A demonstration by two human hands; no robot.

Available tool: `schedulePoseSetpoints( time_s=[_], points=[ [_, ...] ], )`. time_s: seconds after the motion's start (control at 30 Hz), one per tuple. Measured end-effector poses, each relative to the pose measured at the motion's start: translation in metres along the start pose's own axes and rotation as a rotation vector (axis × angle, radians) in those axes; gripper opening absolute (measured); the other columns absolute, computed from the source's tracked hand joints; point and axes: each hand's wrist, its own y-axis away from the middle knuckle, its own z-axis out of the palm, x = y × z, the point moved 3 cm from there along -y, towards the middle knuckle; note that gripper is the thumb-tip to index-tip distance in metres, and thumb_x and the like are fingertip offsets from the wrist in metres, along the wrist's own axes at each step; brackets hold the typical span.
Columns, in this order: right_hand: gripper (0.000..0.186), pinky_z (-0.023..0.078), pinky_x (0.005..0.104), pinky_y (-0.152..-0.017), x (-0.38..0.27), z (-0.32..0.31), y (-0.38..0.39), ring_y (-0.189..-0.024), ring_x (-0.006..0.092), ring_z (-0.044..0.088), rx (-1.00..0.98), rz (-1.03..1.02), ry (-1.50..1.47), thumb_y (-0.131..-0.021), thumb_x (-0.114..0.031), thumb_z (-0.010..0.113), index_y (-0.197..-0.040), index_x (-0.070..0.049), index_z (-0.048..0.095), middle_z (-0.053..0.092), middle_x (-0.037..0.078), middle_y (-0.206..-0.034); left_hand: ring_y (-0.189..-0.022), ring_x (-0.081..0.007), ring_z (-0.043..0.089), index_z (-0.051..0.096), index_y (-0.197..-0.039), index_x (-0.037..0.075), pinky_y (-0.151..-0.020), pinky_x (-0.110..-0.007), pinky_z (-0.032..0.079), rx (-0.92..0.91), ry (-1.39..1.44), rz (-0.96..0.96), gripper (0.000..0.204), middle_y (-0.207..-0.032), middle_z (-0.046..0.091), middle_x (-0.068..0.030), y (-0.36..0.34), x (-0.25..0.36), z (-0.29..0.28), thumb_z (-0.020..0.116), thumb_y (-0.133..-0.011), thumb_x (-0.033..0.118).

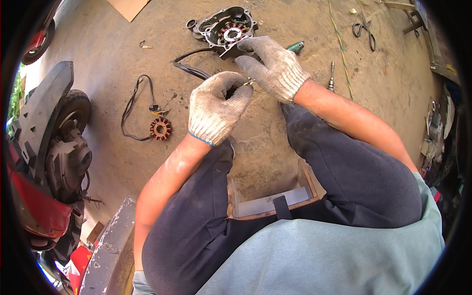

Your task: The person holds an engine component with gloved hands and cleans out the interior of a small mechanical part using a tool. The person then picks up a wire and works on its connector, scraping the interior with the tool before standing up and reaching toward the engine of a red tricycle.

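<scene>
My left hand (216, 105), in a dirty white knit glove, is closed on a small brass-coloured piece (249, 82) at its fingertips. My right hand (270, 66), also gloved, is just above and to the right, fingers apart and slightly bent. Beyond them lies a metal engine cover (214, 34) with a copper-wound stator (232, 34) inside; its black cable (189, 66) runs toward my left hand. A green-handled tool (296, 46) lies partly behind my right hand. To the left, a loose stator (161, 129) with a looped cable and connector (154, 107) rests on the floor.
A socket driver (332, 73), scissors (364, 34) and green-yellow wire (339, 39) lie right. A scooter (54, 147) is at left, cardboard (125, 6) at top left, metal parts (430, 137) along the right edge. I sit on a low wooden seat (309, 184) between my legs.
</scene>
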Motion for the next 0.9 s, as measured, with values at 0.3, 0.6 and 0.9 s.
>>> schedulePoseSetpoints(
  time_s=[0.3,0.6,0.9],
  points=[
    [0.043,0.056,0.0486,-0.096,0.009,-0.018,-0.004,-0.111,0.0416,0.068,0.234,-0.194,0.063,-0.095,-0.029,0.07,-0.131,-0.006,0.066,0.07,0.021,-0.122,-0.069,-0.0188,0.072,0.067,-0.112,0.0,-0.052,-0.025,0.053,-0.079,0.87,-0.44,0.024,-0.093,0.075,-0.0118,-0.003,-0.026,-0.006,0.062,-0.107,0.023],
    [0.038,0.057,0.0499,-0.089,-0.028,-0.011,-0.011,-0.107,0.0437,0.068,0.361,-0.493,-0.014,-0.093,-0.017,0.073,-0.128,-0.003,0.065,0.069,0.022,-0.12,-0.077,-0.0253,0.073,0.061,-0.118,0.0,-0.048,-0.027,0.049,-0.206,1.008,-0.514,0.03,-0.093,0.069,-0.0108,0.002,-0.026,-0.004,0.054,-0.111,0.029],
    [0.044,0.054,0.0509,-0.101,-0.011,-0.008,-0.008,-0.114,0.048,0.066,0.489,-0.498,0.006,-0.093,-0.021,0.071,-0.132,-0.001,0.063,0.065,0.028,-0.128,-0.068,-0.0157,0.07,0.066,-0.105,0.002,-0.055,-0.026,0.049,-0.182,0.698,-0.376,0.03,-0.085,0.075,-0.0103,0.0,-0.015,0.012,0.061,-0.106,0.031]
  ],
)
